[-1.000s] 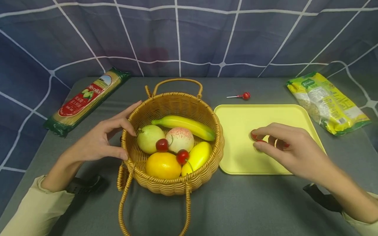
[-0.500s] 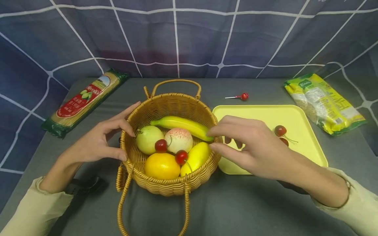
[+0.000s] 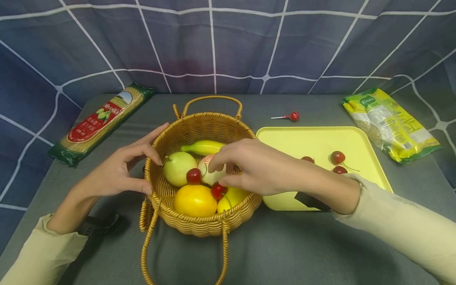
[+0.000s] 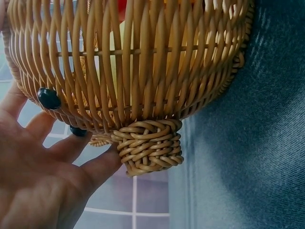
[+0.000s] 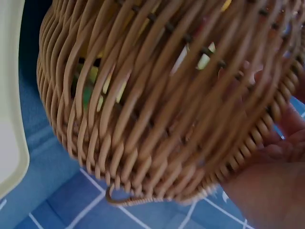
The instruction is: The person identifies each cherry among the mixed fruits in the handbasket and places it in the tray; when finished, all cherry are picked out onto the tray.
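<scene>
Head view, from the near edge of the grey table (image 3: 292, 245): looped handle (image 3: 225, 257) of a wicker basket (image 3: 199, 226) hanging toward that edge, with pale sleeves (image 3: 395, 227) reaching in from both sides. Left hand (image 3: 124, 168) at the basket's left rim, thumb against the near part, bent fingers hooked over farther up, gripping; in the left wrist view, fingers spread against the woven wall. Right hand (image 3: 254, 166) stretched over the basket's right rim, back upward, fingers loosely bent and parted from the thumb, thumb tip right by a cherry (image 3: 218, 190), contact impossible to tell. Also inside the basket, near to far: orange fruit (image 3: 195, 200), yellow fruit (image 3: 236, 195), second cherry (image 3: 194, 176), green fruit (image 3: 179, 169), partly covered peach (image 3: 210, 180), banana (image 3: 203, 147). Beside the basket's right rim, a yellow tray (image 3: 285, 138) with three cherries (image 3: 337, 157) around its middle. Past the tray's far edge, a lollipop (image 3: 294, 116); toward the table's far corners, spaghetti packet (image 3: 101, 122) left, yellow packet (image 3: 392, 122) right. Behind, blue gridded cloth (image 3: 238, 43).
</scene>
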The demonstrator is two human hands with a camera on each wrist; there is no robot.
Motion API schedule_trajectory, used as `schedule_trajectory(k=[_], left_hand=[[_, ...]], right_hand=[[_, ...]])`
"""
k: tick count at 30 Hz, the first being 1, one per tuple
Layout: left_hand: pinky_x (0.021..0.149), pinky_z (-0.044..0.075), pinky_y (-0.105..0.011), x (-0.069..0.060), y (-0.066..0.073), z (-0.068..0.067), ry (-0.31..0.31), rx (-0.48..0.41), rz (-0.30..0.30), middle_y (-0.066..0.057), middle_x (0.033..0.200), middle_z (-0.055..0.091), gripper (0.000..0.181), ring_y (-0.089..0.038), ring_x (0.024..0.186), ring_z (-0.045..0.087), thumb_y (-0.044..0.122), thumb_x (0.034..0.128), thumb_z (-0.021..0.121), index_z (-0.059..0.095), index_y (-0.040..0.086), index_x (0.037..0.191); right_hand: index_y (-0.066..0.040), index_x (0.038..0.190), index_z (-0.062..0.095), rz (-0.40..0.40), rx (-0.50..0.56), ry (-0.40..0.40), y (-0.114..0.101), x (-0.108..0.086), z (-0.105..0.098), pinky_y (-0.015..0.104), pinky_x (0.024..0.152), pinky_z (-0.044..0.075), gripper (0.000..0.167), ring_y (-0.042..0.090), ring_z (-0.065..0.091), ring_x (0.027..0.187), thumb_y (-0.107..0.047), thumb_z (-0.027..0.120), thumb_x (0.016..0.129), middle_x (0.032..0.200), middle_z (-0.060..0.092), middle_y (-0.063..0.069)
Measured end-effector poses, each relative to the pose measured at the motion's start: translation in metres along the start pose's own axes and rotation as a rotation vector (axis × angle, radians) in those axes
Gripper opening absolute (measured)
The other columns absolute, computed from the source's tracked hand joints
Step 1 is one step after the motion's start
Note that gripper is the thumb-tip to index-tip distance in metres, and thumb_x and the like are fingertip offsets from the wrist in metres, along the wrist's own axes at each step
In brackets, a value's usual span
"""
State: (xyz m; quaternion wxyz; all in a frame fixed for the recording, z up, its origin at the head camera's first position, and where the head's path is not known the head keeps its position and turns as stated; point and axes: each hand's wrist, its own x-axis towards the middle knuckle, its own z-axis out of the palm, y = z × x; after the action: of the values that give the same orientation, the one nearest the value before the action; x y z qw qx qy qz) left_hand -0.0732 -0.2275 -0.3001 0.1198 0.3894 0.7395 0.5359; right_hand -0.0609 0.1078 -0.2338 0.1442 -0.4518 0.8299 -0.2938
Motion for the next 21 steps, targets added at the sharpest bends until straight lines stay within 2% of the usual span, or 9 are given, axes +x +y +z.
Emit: schedule_trajectory(k=[4,10,13,16,21], left_hand=[[0.110,0.029,-0.021,0.000,0.000,0.000,0.001,0.002,-0.003,-0.014,0.163,0.016,0.043,-0.031,0.147,0.018,0.003,0.0690,0.087,0.062,0.001,0.104],[0.109,0.029,-0.022,0.001,-0.001,0.000,-0.001,-0.005,0.007,-0.016,0.163,0.015,0.043,-0.031,0.147,0.018,0.004,0.0694,0.087,0.062,0.001,0.104],[0.109,0.029,-0.022,0.000,-0.001,0.000,-0.004,-0.008,0.007,-0.016,0.163,0.015,0.043,-0.030,0.147,0.018,0.003,0.0695,0.086,0.062,0.001,0.104],[0.109,0.030,-0.022,0.000,-0.001,0.000,-0.003,-0.008,0.004,-0.016,0.163,0.015,0.043,-0.030,0.147,0.019,0.002,0.0693,0.086,0.062,0.002,0.104],[0.109,0.029,-0.022,0.001,-0.001,0.000,-0.003,-0.008,0.004,-0.015,0.163,0.015,0.043,-0.031,0.147,0.019,0.002,0.0691,0.086,0.063,0.004,0.105]], right_hand=[[-0.012,0.112,0.072,0.052,0.015,-0.109,0.000,0.009,0.004,0.026,0.083,0.048,0.023,0.002,0.063,0.086,-0.009,0.073,0.089,0.106,0.070,-0.007],[-0.016,0.105,0.071,0.050,-0.032,-0.255,-0.001,0.018,0.007,0.029,0.082,0.046,0.018,0.006,0.064,0.092,-0.009,0.071,0.088,0.099,0.069,-0.011],[-0.017,0.098,0.069,0.033,-0.074,-0.307,0.000,0.024,0.008,0.029,0.077,0.045,0.014,0.009,0.059,0.084,-0.008,0.070,0.087,0.088,0.064,-0.011],[-0.018,0.097,0.068,0.044,-0.107,-0.353,0.000,0.028,0.010,0.030,0.072,0.043,0.014,0.013,0.052,0.078,-0.008,0.069,0.087,0.080,0.057,-0.007],[-0.018,0.104,0.068,0.088,-0.138,-0.393,0.000,0.032,0.013,0.031,0.071,0.043,0.019,0.015,0.053,0.079,-0.009,0.069,0.087,0.079,0.056,-0.005]])
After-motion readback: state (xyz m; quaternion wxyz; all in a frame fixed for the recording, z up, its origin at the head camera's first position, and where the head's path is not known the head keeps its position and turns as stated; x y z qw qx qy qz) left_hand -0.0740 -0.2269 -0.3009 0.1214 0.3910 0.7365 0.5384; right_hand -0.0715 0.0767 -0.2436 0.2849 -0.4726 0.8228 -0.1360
